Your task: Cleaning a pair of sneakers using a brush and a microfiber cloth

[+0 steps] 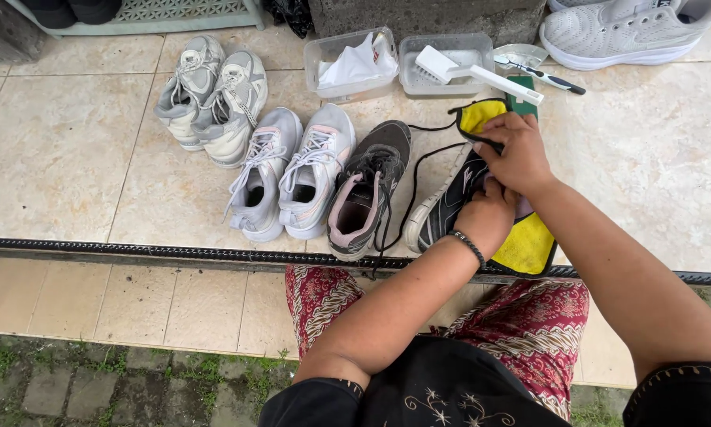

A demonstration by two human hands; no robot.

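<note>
Both hands meet over a dark sneaker with white stripes (444, 207) that lies on its side on the tiled floor (71, 150), resting on a yellow cloth with a dark edge (529, 245). The left hand (486, 217), a beaded bracelet on its wrist, presses on the shoe's middle and covers much of its upper; its fingers curl under out of sight, so whether its grip is closed on the shoe cannot be told. The right hand (517, 154) lies just above it with its grip closed on the top fold of the cloth, which bunches yellow beside the knuckles. Most of the cloth is hidden beneath the shoe and hands. A loose black lace (418, 170) trails from the shoe toward its mate, a dark sneaker with a pink lining (367, 190), standing just to the left. Further left stand a pale pair (288, 174) and a grey pair (209, 99). Behind are two clear tubs: one holds white crumpled material (355, 63), the other bears a white brush (474, 73). A green item (520, 93) is largely hidden behind the right hand. A white sneaker (624, 32) is cut off at the top edge.
</note>
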